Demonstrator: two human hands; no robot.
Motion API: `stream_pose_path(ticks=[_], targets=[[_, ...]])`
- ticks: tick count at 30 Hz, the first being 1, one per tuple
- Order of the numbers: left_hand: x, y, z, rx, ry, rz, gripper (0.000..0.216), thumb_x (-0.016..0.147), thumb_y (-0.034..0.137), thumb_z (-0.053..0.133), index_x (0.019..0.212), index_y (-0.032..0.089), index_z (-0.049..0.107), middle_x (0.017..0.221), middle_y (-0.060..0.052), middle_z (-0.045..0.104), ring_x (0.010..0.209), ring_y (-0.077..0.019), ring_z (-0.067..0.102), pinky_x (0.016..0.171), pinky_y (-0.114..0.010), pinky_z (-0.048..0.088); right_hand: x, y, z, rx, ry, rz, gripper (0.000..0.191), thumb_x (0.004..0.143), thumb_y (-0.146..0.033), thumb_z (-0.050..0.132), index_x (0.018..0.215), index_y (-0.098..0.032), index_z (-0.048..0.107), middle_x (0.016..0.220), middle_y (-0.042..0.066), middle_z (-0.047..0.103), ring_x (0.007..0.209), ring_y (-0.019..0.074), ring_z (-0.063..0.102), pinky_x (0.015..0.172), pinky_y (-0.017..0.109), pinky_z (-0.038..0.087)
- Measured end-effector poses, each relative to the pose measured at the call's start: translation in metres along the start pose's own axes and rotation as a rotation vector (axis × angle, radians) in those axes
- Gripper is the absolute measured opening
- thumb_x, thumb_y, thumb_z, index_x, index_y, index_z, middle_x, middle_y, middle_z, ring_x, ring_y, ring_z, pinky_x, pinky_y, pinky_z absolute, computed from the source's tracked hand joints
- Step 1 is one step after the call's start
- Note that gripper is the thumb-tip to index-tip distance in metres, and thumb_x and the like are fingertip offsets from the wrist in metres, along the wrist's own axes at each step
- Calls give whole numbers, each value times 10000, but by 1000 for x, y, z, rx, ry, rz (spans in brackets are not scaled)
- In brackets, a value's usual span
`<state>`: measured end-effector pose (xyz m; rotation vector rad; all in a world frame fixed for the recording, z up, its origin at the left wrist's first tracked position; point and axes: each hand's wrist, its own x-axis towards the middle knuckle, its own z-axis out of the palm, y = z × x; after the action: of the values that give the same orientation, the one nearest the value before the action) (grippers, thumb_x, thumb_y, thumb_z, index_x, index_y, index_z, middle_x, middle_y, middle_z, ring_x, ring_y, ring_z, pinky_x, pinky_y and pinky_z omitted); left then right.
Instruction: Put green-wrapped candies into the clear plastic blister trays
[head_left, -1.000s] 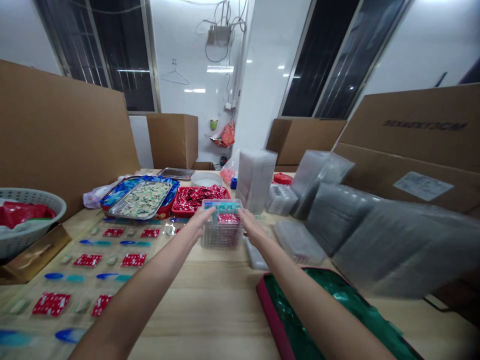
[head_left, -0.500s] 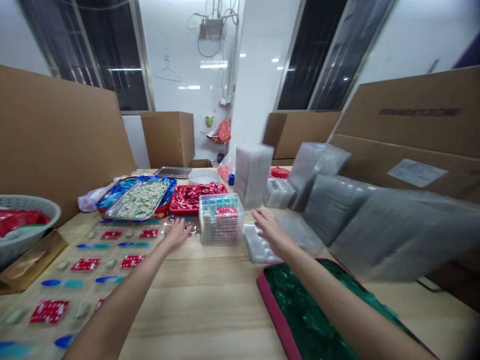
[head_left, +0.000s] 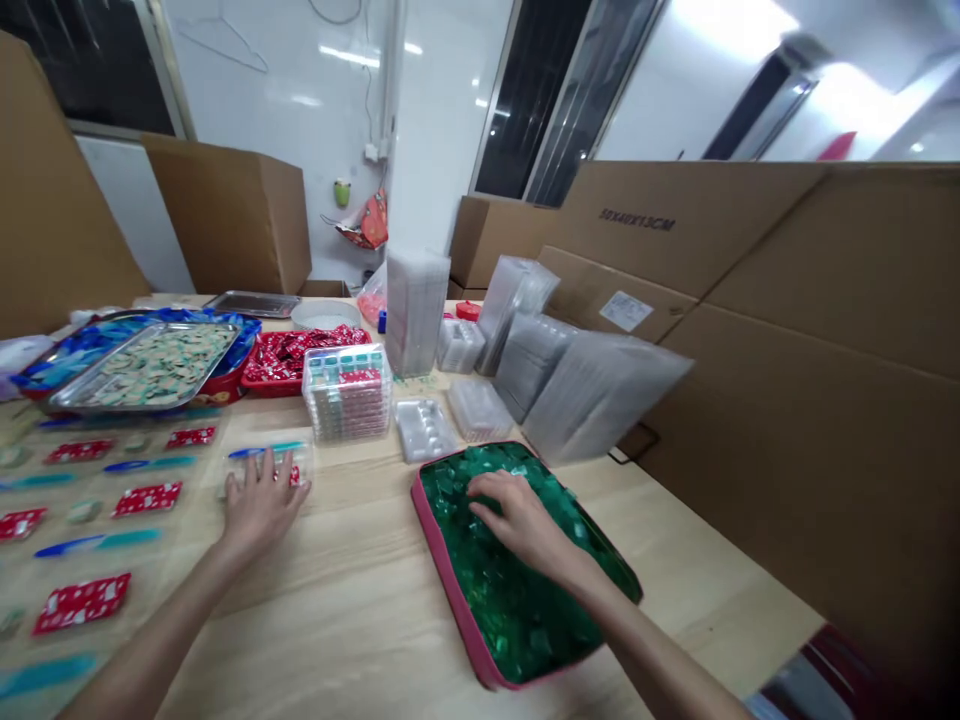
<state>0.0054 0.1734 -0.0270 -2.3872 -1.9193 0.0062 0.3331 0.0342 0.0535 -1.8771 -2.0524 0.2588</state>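
Note:
My left hand lies with fingers spread over a clear plastic tray that carries a blue toothbrush-like stick and a red patterned packet. Over the pink-sided tray hovers or rests my right hand, its fingers curled down at the green translucent pieces. Whether those fingertips grip a piece is hidden. Left of my left hand, rows of filled clear trays show red packets and blue-green sticks.
A stack of filled clear trays stands ahead, beside a red tray of red packets. Behind my right hand are empty clear trays and tall stacks of them. A metal tray of small pale pieces sits at left. Cardboard boxes wall the right.
My view has turned right. My left hand has come down onto a clear tray beside the rows. My right hand has moved back from the empty trays to the green pieces.

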Motion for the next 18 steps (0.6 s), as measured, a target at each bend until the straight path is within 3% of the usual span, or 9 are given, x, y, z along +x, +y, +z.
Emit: stream_pose_path(ticks=[3,8,11,15,18], targets=[[-47,15,-5,4,14,1,609,871,459,335,1406,169,361,1493,-185,286,1346,-392,261,1029,-585,195,32,-9,5,-97,-9,-66,138,845,-174,550,919,-196,665,1001,63,688,988,215,590,860,349,401],[-107,28,-9,-5,18,9,584,849,431,377,1380,190,411,1479,-152,333,1347,-372,280,1043,-569,201,110,-21,14,-280,-221,-98,178,801,-108,565,906,-156,700,969,107,705,970,240,625,812,303,435],[-127,26,-2,-10,50,9,577,845,427,378,1375,202,421,1466,-139,362,1346,-372,281,1044,-572,194,139,-19,23,-338,-341,-124,102,757,-101,645,841,-131,696,903,119,701,905,239,644,776,293,468],[-140,14,13,-32,59,24,578,835,440,392,1367,220,433,1459,-134,375,1350,-374,270,1046,-591,164,151,-14,29,-418,-452,-167,225,897,-302,556,1052,-146,606,1078,75,625,934,182,612,825,374,508],[-145,6,21,-42,50,40,586,825,457,403,1366,236,433,1459,-123,377,1355,-378,258,1047,-596,151,153,-13,30,-444,-483,-209,142,874,-203,568,960,-132,655,1041,102,657,929,205,622,811,343,502]])
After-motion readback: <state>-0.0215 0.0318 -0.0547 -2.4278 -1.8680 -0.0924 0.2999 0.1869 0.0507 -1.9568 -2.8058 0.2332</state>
